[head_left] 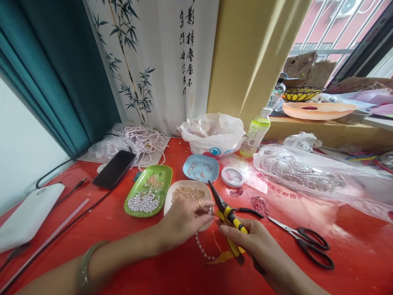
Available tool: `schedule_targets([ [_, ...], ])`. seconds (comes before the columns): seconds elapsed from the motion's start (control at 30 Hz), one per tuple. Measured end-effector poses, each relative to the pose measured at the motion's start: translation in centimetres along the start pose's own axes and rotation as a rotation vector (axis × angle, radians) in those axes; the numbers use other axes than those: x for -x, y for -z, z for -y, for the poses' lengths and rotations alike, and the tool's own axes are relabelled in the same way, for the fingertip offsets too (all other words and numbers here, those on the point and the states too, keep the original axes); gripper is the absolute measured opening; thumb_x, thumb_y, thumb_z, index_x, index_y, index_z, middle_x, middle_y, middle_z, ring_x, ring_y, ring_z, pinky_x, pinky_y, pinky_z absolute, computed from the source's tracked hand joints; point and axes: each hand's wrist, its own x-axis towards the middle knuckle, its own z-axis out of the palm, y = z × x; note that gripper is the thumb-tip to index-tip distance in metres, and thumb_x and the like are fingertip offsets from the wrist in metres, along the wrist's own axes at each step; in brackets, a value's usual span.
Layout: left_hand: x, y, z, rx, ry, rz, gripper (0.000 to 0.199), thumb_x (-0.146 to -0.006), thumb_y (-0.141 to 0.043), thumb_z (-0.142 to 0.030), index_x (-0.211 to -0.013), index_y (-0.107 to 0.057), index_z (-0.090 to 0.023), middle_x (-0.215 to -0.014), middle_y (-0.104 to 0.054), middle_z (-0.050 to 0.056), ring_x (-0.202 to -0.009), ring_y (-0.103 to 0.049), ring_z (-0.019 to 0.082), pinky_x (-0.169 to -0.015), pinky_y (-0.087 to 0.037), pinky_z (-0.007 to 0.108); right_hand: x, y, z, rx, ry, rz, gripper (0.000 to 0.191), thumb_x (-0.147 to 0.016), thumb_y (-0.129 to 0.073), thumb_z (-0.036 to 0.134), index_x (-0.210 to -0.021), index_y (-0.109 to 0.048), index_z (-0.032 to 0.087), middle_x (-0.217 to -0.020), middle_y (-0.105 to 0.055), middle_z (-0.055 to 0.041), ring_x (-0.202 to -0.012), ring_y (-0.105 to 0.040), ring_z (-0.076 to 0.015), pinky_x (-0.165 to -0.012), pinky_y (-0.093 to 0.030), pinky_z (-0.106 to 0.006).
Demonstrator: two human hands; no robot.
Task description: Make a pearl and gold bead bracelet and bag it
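Red table (147, 270) is bearing the work. Green tray (163, 176) is lying left of centre, holding white beads (143, 203). White dish (168, 197) is sitting just beside it, holding gold beads (187, 192). Left hand (184, 218) is hovering over the dish's near side, thumb and fingers curling inward; whether they are gripping anything, cannot tell. Right hand (250, 239) is grasping pliers (229, 211), tip pointing up-left. Strand (201, 248) of beads is showing below the left hand, upper end hidden.
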Motion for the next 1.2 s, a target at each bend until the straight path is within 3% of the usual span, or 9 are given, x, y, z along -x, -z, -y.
schedule_targets([
  [0.3,0.0,-0.2,0.7,0.030,0.018,-0.039,0.028,-0.072,-0.053,-0.026,-0.099,-0.058,-0.017,-0.086,-0.067,0.005,-0.077,-0.061,0.016,-0.073,-0.044,0.027,-0.1,0.3,-0.3,0.033,0.016,0.047,0.022,-0.062,-0.059,0.034,-0.054,-0.049,0.016,-0.049,-0.036,0.0057,-0.045,-0.031,-0.0068,-0.041,-0.023,-0.021],
  [0.5,-0.1,-0.1,0.2,0.003,0.009,-0.014,0.026,-0.069,-0.057,-0.025,-0.093,-0.060,-0.017,-0.077,-0.064,0.004,-0.071,-0.058,0.014,-0.068,-0.045,0.026,-0.6,1.0,-0.5,-0.091,0.012,0.006,0.025,-0.059,-0.062,0.038,-0.058,-0.052,0.015,-0.052,-0.036,0.0045,-0.048,-0.030,-0.0079,-0.042,-0.023,-0.021],
  [0.7,-0.1,-0.2,0.0,0.130,0.076,0.019,0.028,-0.066,-0.059,-0.023,-0.092,-0.061,-0.015,-0.077,-0.063,0.004,-0.068,-0.057,0.013,-0.062,-0.045,0.024,-0.3,1.5,0.0,-0.103,0.012,-0.032,0.026,-0.057,-0.064,0.038,-0.056,-0.053,0.015,-0.049,-0.039,0.0047,-0.045,-0.030,-0.0071,-0.042,-0.024,-0.021],
  [1.0,0.0,-0.4,0.0,0.087,0.066,-0.061,0.021,-0.068,-0.056,-0.026,-0.082,-0.065,-0.013,-0.071,-0.063,0.004,-0.063,-0.055,0.013,-0.059,-0.045,0.025,0.4,1.8,0.4,-0.104,0.026,-0.047,0.027,-0.062,-0.064,0.039,-0.053,-0.056,0.014,-0.045,-0.041,0.0049,-0.042,-0.032,-0.0066,-0.043,-0.028,-0.021],
  [1.07,0.0,-0.3,0.0,0.101,0.078,-0.085,0.021,-0.068,-0.056,-0.026,-0.081,-0.065,-0.013,-0.072,-0.063,0.005,-0.063,-0.055,0.013,-0.059,-0.044,0.025,0.4,2.2,0.2,-0.094,0.067,-0.076,0.025,-0.066,-0.060,0.039,-0.059,-0.060,0.015,-0.052,-0.051,0.0009,-0.049,-0.045,-0.0104,-0.049,-0.036,-0.022],
  [1.13,-0.2,-0.2,0.0,0.160,0.112,-0.105,0.023,-0.067,-0.057,-0.029,-0.082,-0.065,-0.013,-0.074,-0.064,0.005,-0.064,-0.055,0.014,-0.060,-0.045,0.025,0.6,3.0,0.0,-0.056,0.142,-0.127,0.022,-0.068,-0.057,0.037,-0.071,-0.063,0.016,-0.074,-0.062,-0.0046,-0.072,-0.055,-0.0168,-0.065,-0.042,-0.025],
  [1.2,-0.4,0.0,0.2,0.234,0.149,-0.125,0.026,-0.066,-0.060,-0.032,-0.082,-0.065,-0.013,-0.078,-0.064,0.006,-0.068,-0.056,0.014,-0.063,-0.045,0.026,0.9,3.8,-0.2,0.074,0.236,-0.180,0.022,-0.070,-0.055,0.036,-0.079,-0.064,0.019,-0.098,-0.062,-0.0070,-0.096,-0.053,-0.0223,-0.081,-0.040,-0.029],
])
